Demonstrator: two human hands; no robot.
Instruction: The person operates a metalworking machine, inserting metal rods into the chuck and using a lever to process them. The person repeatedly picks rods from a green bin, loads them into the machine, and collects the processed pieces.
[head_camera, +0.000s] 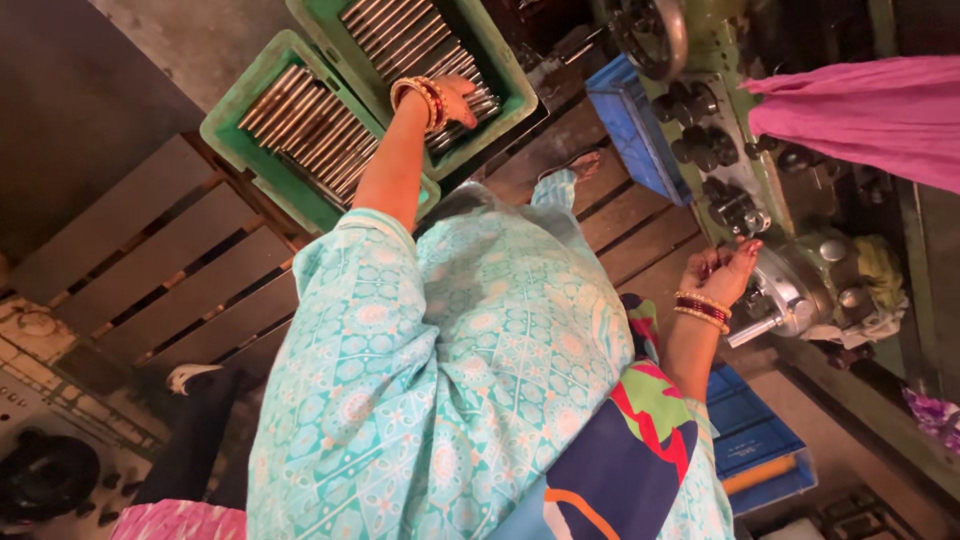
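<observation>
The left hand (458, 98) is stretched out to the far green crate (500, 65), and its fingers are laid on the steel rods (400, 35) stacked there; whether a rod is actually closed in the grip cannot be told, since the fingers are partly hidden among the bars. A second green crate (225, 125) of like rods (310, 130) stands just beside it on the wooden pallet (150, 260). The right hand (728, 268) is held up at the machine (790, 290), its fingers loosely curled near the metal chuck, with nothing seen to be held in it.

Several risks are judged likely. A rod lifted by one end could be tipped and dropped onto the bare foot (578, 165) on the pallet. The stacked rods could be rolled onto the fingers. The bangles (703, 308) and loose sleeve could be caught by the machine if it is turning, which cannot be told here. Balance could be lost while both arms are spread so widely.
</observation>
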